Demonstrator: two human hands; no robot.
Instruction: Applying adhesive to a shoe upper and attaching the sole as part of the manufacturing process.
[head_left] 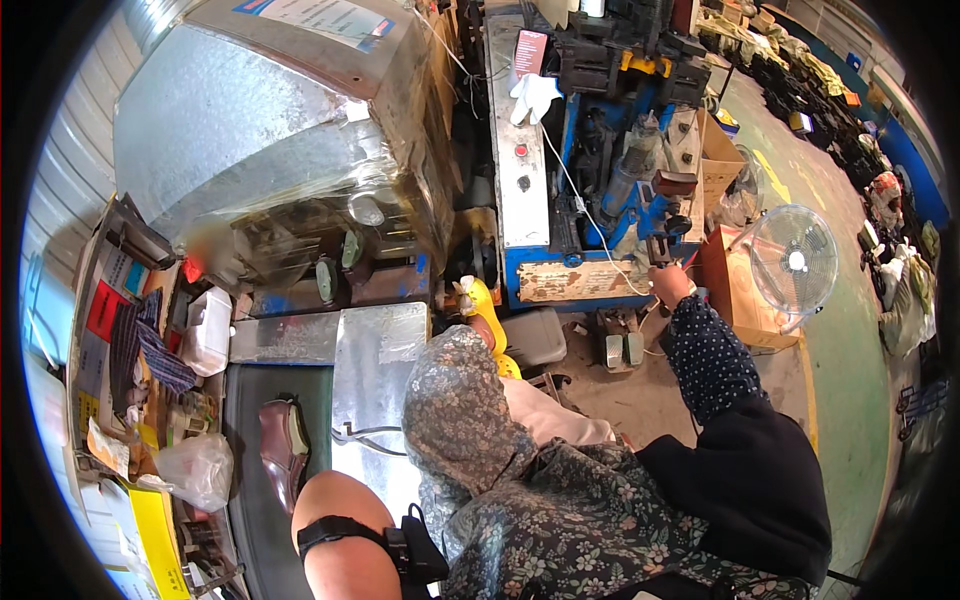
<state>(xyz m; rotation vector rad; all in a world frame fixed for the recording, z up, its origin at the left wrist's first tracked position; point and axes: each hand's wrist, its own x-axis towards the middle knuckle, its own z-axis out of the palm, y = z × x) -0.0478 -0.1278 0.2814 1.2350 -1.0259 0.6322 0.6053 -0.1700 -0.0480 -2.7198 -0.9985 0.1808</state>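
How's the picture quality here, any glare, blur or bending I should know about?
Head view: strong fisheye, a black rim at the corners and the machine edges bowing. Glare on the crinkled metal hood and the steel sheet. The hood's lower front looks smeared. The right hand and the brown shoe are fairly sharp.

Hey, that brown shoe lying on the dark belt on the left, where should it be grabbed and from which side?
Probably best to take the brown shoe across its middle, coming down from above. It lies lengthwise on the dark belt, upper side showing, with the opening toward the far end, so its narrow waist is exposed. The clear plastic bag crowds its left, so the right side looks freer.
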